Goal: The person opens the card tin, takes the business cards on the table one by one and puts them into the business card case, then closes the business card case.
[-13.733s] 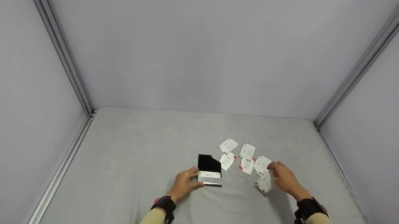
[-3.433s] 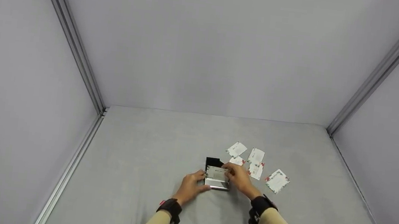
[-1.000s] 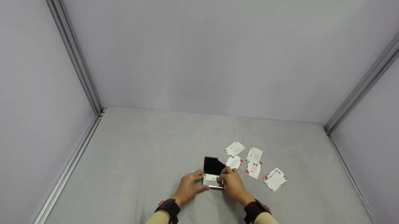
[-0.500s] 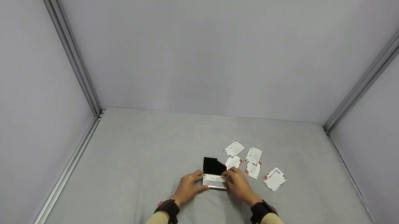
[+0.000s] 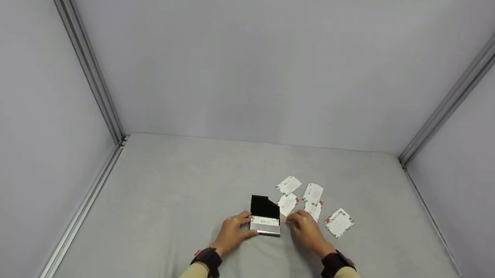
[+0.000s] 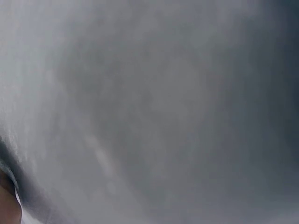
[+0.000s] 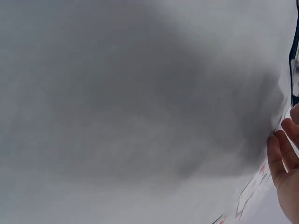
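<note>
1. I see the grey worktop [image 5: 172,223] filling the lower half of my head view, boxed in by pale walls.
2. My left hand [image 5: 233,231] sits at the left end of the card case [image 5: 265,218], its grip closed round that end with the thumb near the front edge.
3. My right hand [image 5: 307,232] lies just right of the case, apart from it, grip released and grasping nothing, fingers loosely forward; the right wrist view shows the fingers [image 7: 276,158] relaxed beside card edges.
4. The case rests mid-worktop, black lid raised at the back, white cards showing in its silver tray.
5. Loose cards [image 5: 314,198] are scattered just behind and right of the case; one card [image 5: 339,222] lies farther right, apart.
6. The left wrist view is a grey blur.
</note>
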